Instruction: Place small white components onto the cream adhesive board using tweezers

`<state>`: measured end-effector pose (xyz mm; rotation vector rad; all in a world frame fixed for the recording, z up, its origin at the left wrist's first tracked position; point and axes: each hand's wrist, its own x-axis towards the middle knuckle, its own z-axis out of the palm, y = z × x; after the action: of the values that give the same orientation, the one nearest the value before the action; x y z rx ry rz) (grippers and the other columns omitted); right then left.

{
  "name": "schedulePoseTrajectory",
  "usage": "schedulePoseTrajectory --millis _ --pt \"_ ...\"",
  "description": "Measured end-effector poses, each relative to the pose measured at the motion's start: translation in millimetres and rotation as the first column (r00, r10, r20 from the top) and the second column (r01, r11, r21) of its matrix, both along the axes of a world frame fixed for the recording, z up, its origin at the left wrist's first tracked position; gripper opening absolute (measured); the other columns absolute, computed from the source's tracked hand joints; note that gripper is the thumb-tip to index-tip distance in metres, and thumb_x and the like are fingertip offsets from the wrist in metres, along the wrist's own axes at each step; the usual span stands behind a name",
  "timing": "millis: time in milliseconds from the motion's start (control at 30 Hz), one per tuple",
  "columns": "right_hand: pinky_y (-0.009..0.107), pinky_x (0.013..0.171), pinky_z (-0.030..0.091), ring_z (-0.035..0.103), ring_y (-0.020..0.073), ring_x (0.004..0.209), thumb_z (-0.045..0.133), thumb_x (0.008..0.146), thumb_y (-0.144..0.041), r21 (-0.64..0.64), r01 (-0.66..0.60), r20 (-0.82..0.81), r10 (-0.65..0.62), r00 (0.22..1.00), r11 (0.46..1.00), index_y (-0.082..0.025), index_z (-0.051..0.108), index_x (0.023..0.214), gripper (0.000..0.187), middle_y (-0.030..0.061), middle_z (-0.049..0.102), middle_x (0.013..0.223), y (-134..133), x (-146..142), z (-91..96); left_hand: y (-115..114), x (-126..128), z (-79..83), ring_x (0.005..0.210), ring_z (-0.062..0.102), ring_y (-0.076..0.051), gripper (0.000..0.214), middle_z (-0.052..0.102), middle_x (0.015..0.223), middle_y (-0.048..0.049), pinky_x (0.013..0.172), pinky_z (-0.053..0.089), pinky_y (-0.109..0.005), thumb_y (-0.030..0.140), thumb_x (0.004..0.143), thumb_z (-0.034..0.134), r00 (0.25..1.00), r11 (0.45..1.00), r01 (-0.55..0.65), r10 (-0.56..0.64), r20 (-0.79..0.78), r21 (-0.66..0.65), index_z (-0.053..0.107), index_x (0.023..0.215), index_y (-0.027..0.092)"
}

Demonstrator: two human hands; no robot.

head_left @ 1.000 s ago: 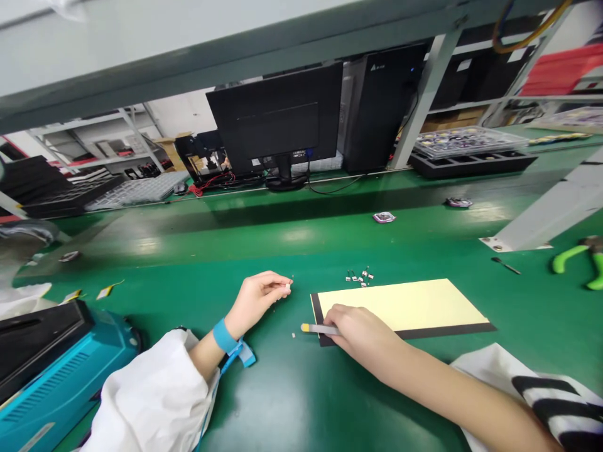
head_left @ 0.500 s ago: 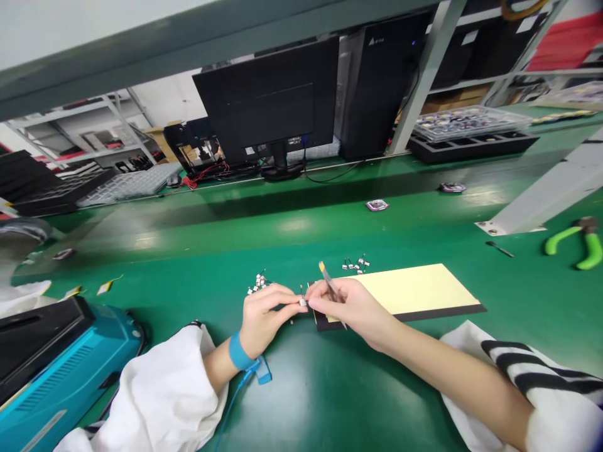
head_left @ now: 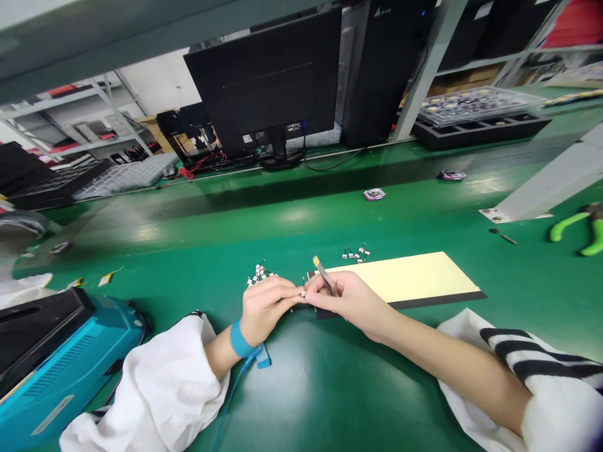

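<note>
My left hand (head_left: 264,309), with a blue wrist strap (head_left: 241,339), pinches a tiny white part (head_left: 303,293) that has a short dark lead pointing up. Against it my right hand (head_left: 355,302) brings its thumb and forefinger, so the fingertips of both hands meet. Silver tweezers (head_left: 325,275) with a yellow end lie tucked in my right hand, slanting up and left. Behind my left hand is a pile of similar small white parts (head_left: 259,274). A second group of white parts (head_left: 360,253) lies beyond a pale yellow sheet (head_left: 419,277) on a black board (head_left: 438,301), partly under my right hand.
A teal and black machine (head_left: 85,358) stands at the left. Green-handled pliers (head_left: 572,226) and a small dark tool (head_left: 503,236) lie at the right, near a metal post (head_left: 556,169). At the back stand a monitor (head_left: 268,81) and trays (head_left: 480,107).
The fingertips of both hands have come closer together around the white part, which is now more covered. The camera view has shifted slightly. My right hand keeps the tweezers.
</note>
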<state>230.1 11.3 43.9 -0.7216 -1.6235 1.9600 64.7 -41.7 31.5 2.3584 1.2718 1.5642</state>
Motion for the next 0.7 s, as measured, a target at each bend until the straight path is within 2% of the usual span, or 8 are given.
schedulePoseTrajectory --millis 167,267,367,467,567,633,700 --pt "0.023 0.053 0.029 0.043 0.0127 0.057 0.068 0.065 -0.039 -0.005 0.025 0.034 -0.024 0.999 1.000 -0.012 0.057 0.063 0.029 0.0008 0.051 0.063 -1.1 -0.6 -0.3 -0.3 -0.6 -2.0 0.064 0.059 -0.009 0.009 0.064 0.068 -0.0038 0.062 0.048 -0.019 0.011 0.070 0.065 0.998 0.999 0.041 -0.041 -0.048 0.003 0.063 0.078 0.011" --pt "0.025 0.058 0.034 0.048 0.0149 0.062 0.073 0.060 -0.039 -0.080 0.024 0.005 -0.023 1.000 0.996 -0.012 0.055 0.057 0.032 0.0019 0.054 0.062 1.3 0.0 -0.1 -0.1 -1.2 -1.1 0.064 0.059 -0.010 0.008 0.064 0.068 -0.0050 0.061 0.048 -0.019 0.010 0.070 0.065 0.996 0.997 0.072 -0.073 -0.056 -0.010 0.064 0.078 0.010" --pt "0.025 0.059 0.036 0.051 0.0158 0.065 0.075 0.058 -0.034 -0.150 -0.034 -0.003 0.034 0.999 0.988 -0.012 0.053 0.057 0.031 0.0042 0.058 0.067 7.0 3.5 1.5 -0.9 -0.1 0.5 0.062 0.059 -0.010 0.005 0.064 0.066 -0.0049 0.059 0.048 -0.018 0.012 0.070 0.065 0.995 0.994 0.095 -0.095 -0.009 -0.048 0.064 0.074 0.010" --pt "0.024 0.058 0.035 0.051 0.0149 0.067 0.072 0.062 -0.030 -0.160 -0.105 -0.001 0.106 0.994 0.982 -0.012 0.054 0.062 0.026 0.0061 0.060 0.077 10.1 6.9 3.6 -2.5 3.2 0.7 0.060 0.058 -0.009 0.003 0.063 0.065 -0.0039 0.057 0.047 -0.018 0.015 0.070 0.065 0.996 0.992 0.080 -0.075 0.049 -0.094 0.064 0.071 0.012" --pt "0.023 0.058 0.035 0.050 0.0135 0.065 0.071 0.062 -0.030 -0.125 -0.092 0.025 0.096 0.995 0.988 -0.012 0.054 0.066 0.024 0.0032 0.058 0.071 9.4 6.1 4.5 -1.5 5.5 1.9 0.059 0.058 -0.009 0.005 0.063 0.065 -0.0031 0.057 0.047 -0.018 0.018 0.070 0.065 0.998 0.990 0.064 -0.061 0.024 -0.124 0.064 0.071 0.013" --pt "0.022 0.058 0.036 0.049 0.0132 0.063 0.070 0.061 -0.029 -0.086 -0.061 0.052 0.065 0.997 0.994 -0.013 0.051 0.065 0.025 0.0007 0.055 0.066 11.9 5.4 4.4 2.1 2.4 7.0 0.063 0.059 -0.010 0.008 0.064 0.069 -0.0038 0.060 0.048 -0.018 0.019 0.071 0.065 0.995 0.981 0.065 -0.078 -0.065 -0.184 0.064 0.076 0.013" --pt "0.022 0.056 0.035 0.048 0.0130 0.060 0.068 0.061 -0.026 0.034 0.020 0.131 -0.025 0.991 0.999 -0.014 0.049 0.061 0.023 -0.0007 0.053 0.064 21.1 7.6 4.4 7.6 -6.8 16.4 0.071 0.061 -0.011 0.013 0.066 0.077 -0.0049 0.066 0.048 -0.019 0.018 0.072 0.063 0.977 0.959 0.021 -0.079 -0.196 -0.283 0.064 0.083 0.013"
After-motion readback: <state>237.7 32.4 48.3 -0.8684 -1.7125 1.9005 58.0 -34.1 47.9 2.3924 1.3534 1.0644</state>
